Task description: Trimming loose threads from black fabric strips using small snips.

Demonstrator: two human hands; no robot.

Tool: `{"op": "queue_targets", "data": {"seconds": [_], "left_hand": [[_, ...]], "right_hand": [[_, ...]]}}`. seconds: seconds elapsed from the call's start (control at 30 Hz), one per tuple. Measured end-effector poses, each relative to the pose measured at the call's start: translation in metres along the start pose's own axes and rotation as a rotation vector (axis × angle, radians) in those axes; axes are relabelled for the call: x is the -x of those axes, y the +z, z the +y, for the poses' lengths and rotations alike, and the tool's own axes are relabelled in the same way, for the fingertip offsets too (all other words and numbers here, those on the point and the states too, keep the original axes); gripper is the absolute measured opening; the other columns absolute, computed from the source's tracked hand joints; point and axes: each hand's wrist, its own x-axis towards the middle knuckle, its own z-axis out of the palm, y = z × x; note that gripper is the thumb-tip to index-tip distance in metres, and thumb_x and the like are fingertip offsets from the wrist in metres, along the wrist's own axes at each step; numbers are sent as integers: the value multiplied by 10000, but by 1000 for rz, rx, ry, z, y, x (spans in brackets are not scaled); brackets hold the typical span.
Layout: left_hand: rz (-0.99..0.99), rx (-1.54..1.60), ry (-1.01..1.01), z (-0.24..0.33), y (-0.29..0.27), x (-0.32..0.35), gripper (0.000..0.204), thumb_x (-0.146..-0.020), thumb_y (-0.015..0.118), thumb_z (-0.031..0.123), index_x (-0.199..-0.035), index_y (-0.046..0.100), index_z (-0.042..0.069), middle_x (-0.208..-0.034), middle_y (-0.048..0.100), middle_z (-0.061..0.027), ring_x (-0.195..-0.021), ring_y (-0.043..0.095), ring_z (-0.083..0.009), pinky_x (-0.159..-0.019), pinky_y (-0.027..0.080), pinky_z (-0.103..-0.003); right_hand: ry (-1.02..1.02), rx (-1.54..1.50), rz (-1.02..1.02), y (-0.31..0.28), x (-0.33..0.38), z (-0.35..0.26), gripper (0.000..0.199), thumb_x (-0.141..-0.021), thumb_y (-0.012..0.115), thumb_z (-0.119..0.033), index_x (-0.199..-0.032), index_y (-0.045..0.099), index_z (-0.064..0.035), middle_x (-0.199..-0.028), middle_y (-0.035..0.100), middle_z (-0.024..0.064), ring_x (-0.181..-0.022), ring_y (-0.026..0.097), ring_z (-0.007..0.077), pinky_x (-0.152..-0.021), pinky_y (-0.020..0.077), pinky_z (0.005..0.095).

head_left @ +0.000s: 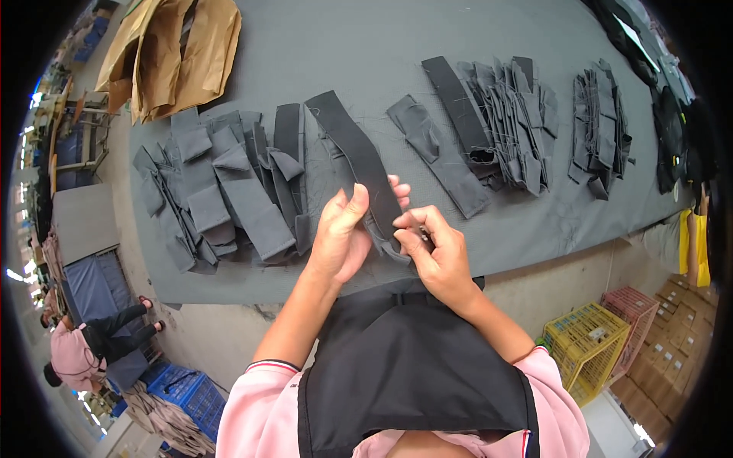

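A dark grey fabric strip (357, 149) with a stitched band slants across the middle, over the near part of the table. My left hand (342, 233) holds it near its lower end, thumb on the left side and fingertips showing beyond its right edge. At the strip's near end, my right hand (437, 256) pinches the right edge between thumb and fingers. Just right of the hands lies a single folded grey strip (439, 156) with loose threads on it. To the left is a heap of similar grey fabric strips (210, 191), some folded over.
Farther right on the grey-covered table (343, 46) are a bundle of strips (511, 126) and a smaller bundle (599, 126). A brown paper bag (183, 61) stands far left. Yellow crate (584, 347) and pink crate (630, 320) sit right, below table level. A person (80, 351) is at far left.
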Motion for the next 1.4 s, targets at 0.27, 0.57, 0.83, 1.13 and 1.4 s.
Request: {"op": "queue_targets", "data": {"seconds": [0.27, 0.57, 0.83, 1.13, 1.4], "left_hand": [[16, 113, 101, 4, 4, -1, 411, -921, 451, 297, -1196, 469, -8, -1211, 505, -150, -1147, 478, -268, -965, 396, -397], [2, 69, 97, -1, 5, 2, 392, -921, 460, 280, -1189, 478, -6, -1228, 501, -150, -1130, 491, -249, -948, 403, -374], [33, 93, 91, 3, 5, 6, 373, -927, 453, 243, -1202, 466, -8, -1236, 495, -148, -1110, 498, -239, -966, 386, -379], [-27, 153, 35, -4, 6, 12, 383, -953, 381, 250, -1197, 456, -34, -1261, 467, -156, -1120, 486, -231, -971, 383, -371], [-19, 219, -27, -3, 7, 16, 482, -973, 261, 329, -1215, 433, -51, -1235, 484, -163, -1111, 491, -242, -972, 382, -376]], "right_hand": [[-409, 525, 259, -10, 11, 5, 315, -675, 706, -59, -948, 550, -38, -813, 511, 69, -580, 540, 188, -496, 434, 285], [-524, 655, 187, -11, 15, -2, 278, -636, 709, -62, -891, 601, -41, -695, 492, 50, -541, 504, 189, -474, 397, 295], [-482, 556, 160, -12, 8, -1, 246, -656, 704, -60, -880, 605, -36, -684, 494, 51, -514, 493, 178, -455, 385, 295], [-471, 429, 159, -14, -19, -7, 226, -665, 702, -62, -865, 601, -40, -725, 495, 65, -529, 509, 187, -489, 428, 287], [-622, 667, 167, -6, -17, -2, 212, -645, 702, -49, -840, 618, -49, -672, 492, 38, -535, 503, 182, -484, 413, 284]]}}
